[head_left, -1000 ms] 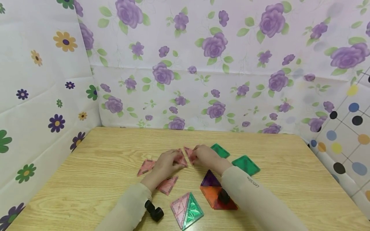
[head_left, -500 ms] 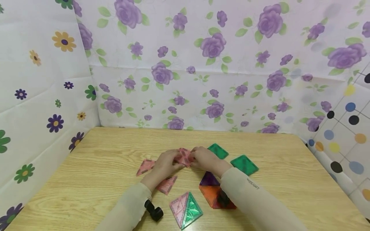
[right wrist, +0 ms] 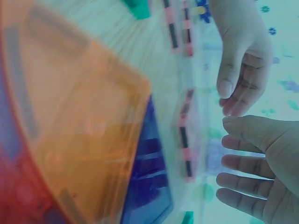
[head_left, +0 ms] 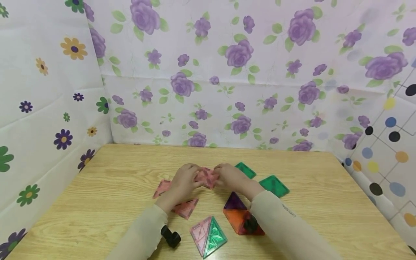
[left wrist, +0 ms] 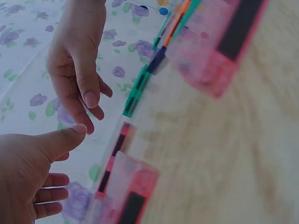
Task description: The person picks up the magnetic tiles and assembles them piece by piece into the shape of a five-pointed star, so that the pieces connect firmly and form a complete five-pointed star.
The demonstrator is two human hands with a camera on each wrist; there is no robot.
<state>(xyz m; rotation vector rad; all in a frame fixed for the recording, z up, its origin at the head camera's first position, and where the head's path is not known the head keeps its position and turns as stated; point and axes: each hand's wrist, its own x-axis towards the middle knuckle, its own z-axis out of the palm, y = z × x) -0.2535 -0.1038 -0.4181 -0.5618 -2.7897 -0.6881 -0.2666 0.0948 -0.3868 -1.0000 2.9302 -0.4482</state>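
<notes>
Where the two hands stand close: the pink triangles [head_left: 205, 177] lie edge to edge on the wooden table [head_left: 325, 202], with 12 o'clock toward the flowered backdrop [head_left: 208, 90].
Pink long axis: the joined shape, partly covered by fingers, runs from roughly 11 to 5 o'clock, one corner pointing each way.
Left hand [head_left: 186, 177]: at their 9 o'clock, fingers relaxed and parted from the thumb, grip slack; whether a fingertip touches pink cannot be told.
Right hand [head_left: 229, 176]: at their 3 o'clock, fingers loose and mostly extended, grip likewise slack; contact is again unclear.
Pink gap: one second ago a slit split the triangles; now it is closed.
Left fingers: compared with half a second ago, drawn slightly toward 10 o'clock.
Other pink tiles: a partly hidden tile [head_left: 161, 188] between 8 and 9; a lone triangle [head_left: 186, 208] at 7.
Coloured tiles: a pink-and-green square [head_left: 208, 236] at 6; a purple triangle [head_left: 234, 203] at 4, touching an orange tile [head_left: 234, 217]; a green square [head_left: 274, 186] at 3.
</notes>
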